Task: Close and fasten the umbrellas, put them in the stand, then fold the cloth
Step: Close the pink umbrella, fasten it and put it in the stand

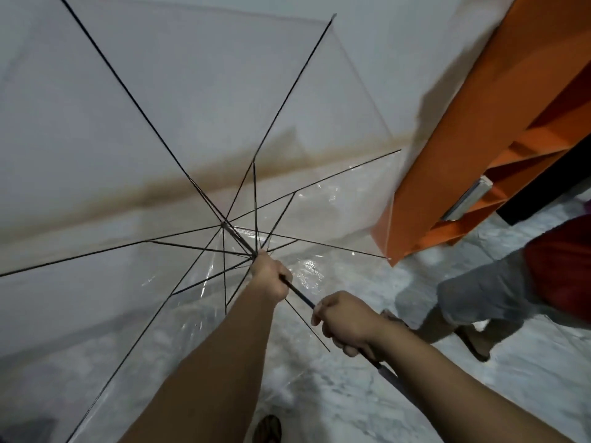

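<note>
The left hand [271, 276] is seen at the end of an outstretched bare forearm, with its fingers curled round the dark shaft [299, 294] of the umbrella, right where the thin struts meet the shaft. The right hand [347, 321] is closed round the same shaft lower down, nearer the camera, and the shaft is seen to run on beneath the wrist toward the lower right. A short bare length of shaft is left between the two hands.

The umbrella [179, 129] is held open and tilted away from the person, so that its inside is faced by the camera. Its clear canopy is stretched over black ribs [134, 100] that fan out from a hub [223, 224] just beyond the left hand. Most of the left and centre of the view is covered by the canopy, through which a pale wall with a brownish stain along its base is seen. Glints of light are caught on the lower panels.

A marbled white floor [479, 394] lies below. An orange shelf unit [473, 123] stands at the right, near the edge of the canopy. A second person's legs in grey shorts [479, 289] are seen at the right, beside the unit. A sandalled foot [267, 428] is seen at the bottom edge.
</note>
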